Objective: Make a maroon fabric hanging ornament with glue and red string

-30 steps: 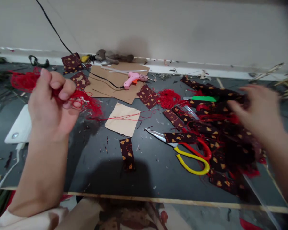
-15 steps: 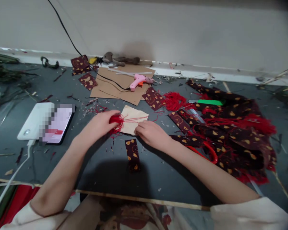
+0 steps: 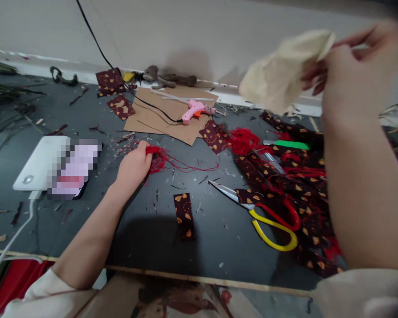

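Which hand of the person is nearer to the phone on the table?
Left. The left hand is a little to the right of the phone, gripping red threads; the right hand is much farther right, held high with a cream sheet.

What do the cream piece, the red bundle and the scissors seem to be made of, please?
Cream piece: matte, perhaps thin cloth or paper, creased in the right hand. Red bundle: probably thread, given its fine, tangled strands; finish unclear. Scissors: metal blades, by their silvery shine; handles likely smooth plastic, by their even colour.
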Available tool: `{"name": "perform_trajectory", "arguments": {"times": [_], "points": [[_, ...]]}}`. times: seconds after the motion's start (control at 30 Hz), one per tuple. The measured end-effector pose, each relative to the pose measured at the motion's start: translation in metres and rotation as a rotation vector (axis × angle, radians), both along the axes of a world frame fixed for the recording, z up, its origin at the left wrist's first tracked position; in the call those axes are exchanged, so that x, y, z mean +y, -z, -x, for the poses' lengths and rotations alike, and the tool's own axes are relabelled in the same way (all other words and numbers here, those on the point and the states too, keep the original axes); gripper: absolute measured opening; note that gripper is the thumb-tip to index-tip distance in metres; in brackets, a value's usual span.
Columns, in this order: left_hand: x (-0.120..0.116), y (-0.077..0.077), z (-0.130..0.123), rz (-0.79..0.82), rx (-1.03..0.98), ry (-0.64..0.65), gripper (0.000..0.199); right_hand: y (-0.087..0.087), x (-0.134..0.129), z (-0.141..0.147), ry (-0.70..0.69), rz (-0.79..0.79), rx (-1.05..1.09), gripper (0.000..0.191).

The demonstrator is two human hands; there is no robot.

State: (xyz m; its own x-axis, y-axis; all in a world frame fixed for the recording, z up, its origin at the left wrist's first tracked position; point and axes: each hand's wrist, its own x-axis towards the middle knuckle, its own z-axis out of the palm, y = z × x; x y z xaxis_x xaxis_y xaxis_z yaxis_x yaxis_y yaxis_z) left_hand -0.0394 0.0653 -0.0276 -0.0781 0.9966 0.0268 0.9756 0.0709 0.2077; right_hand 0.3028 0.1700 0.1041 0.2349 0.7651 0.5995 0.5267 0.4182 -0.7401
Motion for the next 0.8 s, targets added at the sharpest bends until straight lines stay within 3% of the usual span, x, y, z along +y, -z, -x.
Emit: {"name": "perform_trajectory", "arguments": {"times": [0.07,0.1,0.2,0.27,0.4,0.53,0.67,0.8], "points": [[0.000,0.002,0.002,-0.037,-0.040,0.001,0.026,0.005,0.016,0.011,0.010,-0.043,-0.064,0.013],[0.000,0.002,0.002,-0.048,-0.063,0.006,0.025,0.011,0.021,0.017,-0.008,0.035,-0.157,0.015],[-0.001,0.005,0.003,-0.072,-0.169,0.013,0.024,0.036,0.015,0.036,-0.054,0.333,-0.533,0.050],[-0.001,0.005,0.002,-0.094,-0.271,-0.001,0.031,0.058,-0.013,0.046,-0.103,0.390,-0.710,0.066],[-0.005,0.003,-0.005,-0.144,-0.436,-0.034,0.043,0.105,-0.105,0.054,-0.357,0.391,-0.899,0.049],[-0.008,0.003,-0.007,-0.193,-0.593,0.029,0.027,0.141,-0.172,0.041,-0.303,0.316,-0.960,0.029],[-0.006,0.005,-0.007,-0.108,-0.964,0.029,0.019,0.155,-0.177,0.016,-0.326,0.244,-0.997,0.021],[-0.010,-0.006,-0.018,0.177,-1.275,0.132,0.014,0.145,-0.160,0.006,-0.252,0.229,-0.947,0.025]]}}
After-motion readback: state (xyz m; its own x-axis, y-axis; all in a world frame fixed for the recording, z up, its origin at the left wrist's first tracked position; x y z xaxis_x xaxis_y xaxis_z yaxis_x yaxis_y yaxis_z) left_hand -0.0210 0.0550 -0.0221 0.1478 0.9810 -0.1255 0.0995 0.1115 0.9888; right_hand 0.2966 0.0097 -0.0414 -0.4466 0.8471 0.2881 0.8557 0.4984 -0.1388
